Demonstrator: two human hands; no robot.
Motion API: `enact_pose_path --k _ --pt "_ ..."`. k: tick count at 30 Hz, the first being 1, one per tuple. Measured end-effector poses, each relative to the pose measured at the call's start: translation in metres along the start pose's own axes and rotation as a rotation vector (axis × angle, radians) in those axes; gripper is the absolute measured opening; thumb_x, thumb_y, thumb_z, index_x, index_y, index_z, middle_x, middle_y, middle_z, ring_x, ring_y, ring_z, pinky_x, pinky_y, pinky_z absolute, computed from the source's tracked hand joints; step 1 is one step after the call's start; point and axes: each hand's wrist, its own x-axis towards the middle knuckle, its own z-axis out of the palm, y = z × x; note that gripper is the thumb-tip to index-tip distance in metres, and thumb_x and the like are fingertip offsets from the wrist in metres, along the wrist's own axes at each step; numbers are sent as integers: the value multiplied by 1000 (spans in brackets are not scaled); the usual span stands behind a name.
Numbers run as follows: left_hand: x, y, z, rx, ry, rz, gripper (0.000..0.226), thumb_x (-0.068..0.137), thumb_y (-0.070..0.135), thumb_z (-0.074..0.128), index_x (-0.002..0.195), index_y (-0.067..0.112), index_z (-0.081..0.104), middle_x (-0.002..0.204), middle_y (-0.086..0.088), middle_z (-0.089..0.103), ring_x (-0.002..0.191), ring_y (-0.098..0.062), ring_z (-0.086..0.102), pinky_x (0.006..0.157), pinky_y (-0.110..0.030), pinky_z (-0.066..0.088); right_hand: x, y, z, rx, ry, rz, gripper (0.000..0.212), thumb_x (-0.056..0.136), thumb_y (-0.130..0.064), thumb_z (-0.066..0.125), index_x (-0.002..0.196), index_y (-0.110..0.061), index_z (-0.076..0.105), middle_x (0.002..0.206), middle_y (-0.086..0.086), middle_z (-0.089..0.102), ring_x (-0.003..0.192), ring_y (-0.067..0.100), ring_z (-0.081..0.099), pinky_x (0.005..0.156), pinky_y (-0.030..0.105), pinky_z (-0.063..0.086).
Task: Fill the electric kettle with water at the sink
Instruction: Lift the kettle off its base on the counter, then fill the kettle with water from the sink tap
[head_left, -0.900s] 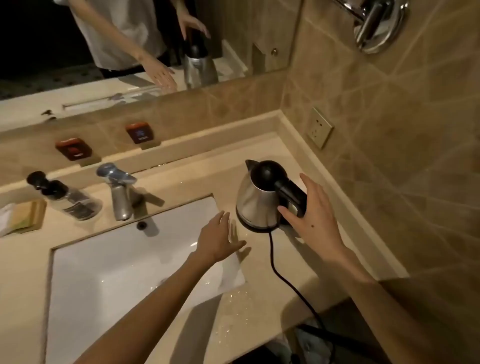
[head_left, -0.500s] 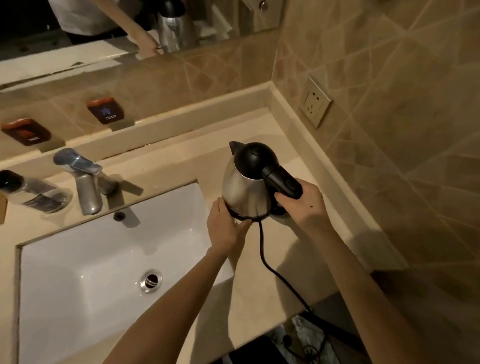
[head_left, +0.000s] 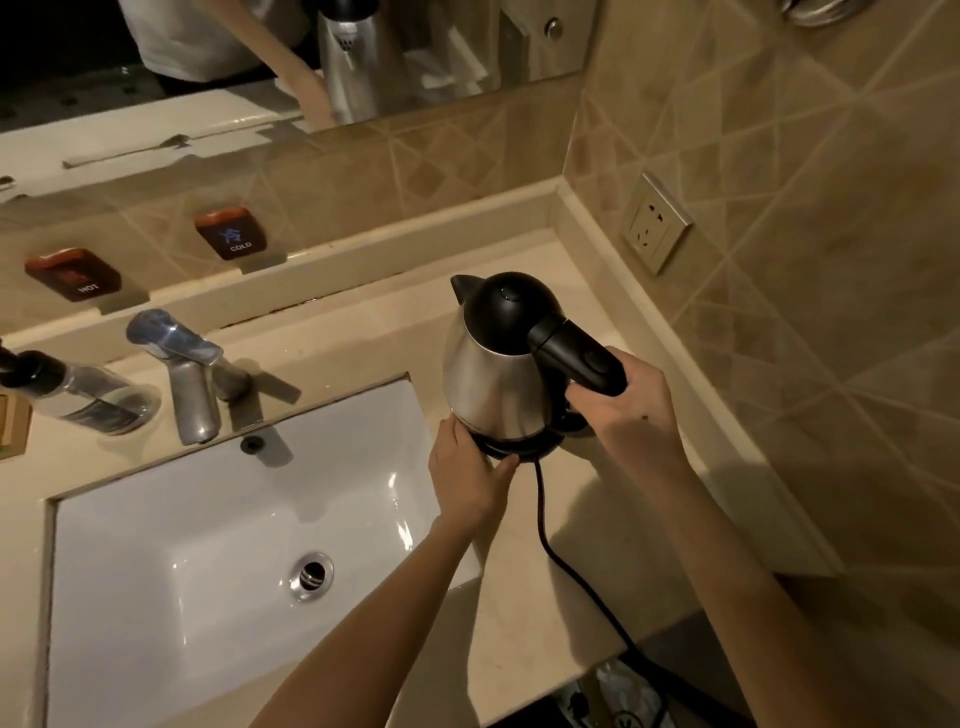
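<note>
Two hands engaged: my right hand (head_left: 621, 410) is clamped around the kettle (head_left: 498, 384) handle; my left hand (head_left: 467, 473) pinches its base (head_left: 524, 448) on the table (head_left: 519, 597).

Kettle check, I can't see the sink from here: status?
Right hand shut on kettle handle; left hand holding the base. Kettle on base, lid closed. Faucet not running. Cord trails off counter.

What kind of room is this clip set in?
Likely a hotel bathroom: a white sink set in a stone vanity under a mirror, HOT/COLD signs, and an electric kettle.
</note>
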Motion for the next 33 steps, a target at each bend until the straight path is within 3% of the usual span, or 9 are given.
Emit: enact_pose_path --k 5,10,13,16,18,20,23,29,33 --pt "0 -35 -46 -2 -101 116 51 78 27 73 120 11 48 120 -6 55 107 -22 52 90 -26 41 7 -16 19 4 -139 3 28 76 -12 62 64 -36 54 57 -21 57 55 0 53 48 10 44" --pt "-17 -75 -139 -125 225 66 35 92 5 52 127 8 48 128 -10 53 117 -20 49 98 -29 38 6 -24 63 21 -237 40 26 74 -2 64 65 -25 60 58 -12 62 54 3 59 49 13 45" --pt "-27 -70 -188 -282 341 27 30 95 17 51 124 16 51 125 0 54 113 -10 50 96 -25 39 -3 -29 97 28 -324 18 35 75 -2 64 58 -30 55 54 -15 59 49 0 53 47 10 42" --pt "-32 -60 -210 -536 200 -204 46 90 44 51 129 21 50 128 5 52 118 -10 48 96 -25 38 -17 -29 127 53 -434 19 40 77 -1 64 59 -37 57 54 -16 58 49 -2 50 47 7 40" --pt "-35 -59 -217 -688 116 -277 43 85 54 53 119 28 58 116 14 61 109 2 54 88 -12 40 -27 -29 146 25 -491 27 35 75 0 65 63 -33 59 56 -15 59 51 -2 50 48 7 40" --pt "-38 -67 -220 -780 119 -321 19 84 50 58 96 36 64 91 24 68 84 15 59 65 1 41 -38 -26 163 -8 -538 48 32 74 -1 66 67 -32 60 60 -15 61 53 -1 52 50 10 41" --pt "-45 -86 -222 -828 106 -473 12 87 43 58 91 31 59 91 16 65 79 6 61 54 -3 43 -54 -19 181 -64 -592 55 39 75 -5 64 61 -40 56 59 -17 59 50 -2 48 47 10 38" --pt "-58 -120 -225 -763 20 -600 23 84 40 63 100 23 60 100 2 66 90 -3 57 65 -16 41 -75 -6 211 -112 -639 110 37 75 -1 63 59 -33 55 55 -10 58 51 2 48 48 10 40" --pt "-62 -125 -239 -812 -95 -507 56 78 63 48 117 25 61 115 5 64 104 -2 54 82 -17 37 -73 2 219 -105 -627 182 10 75 1 66 72 -7 61 68 16 62 64 27 58 63 38 50"
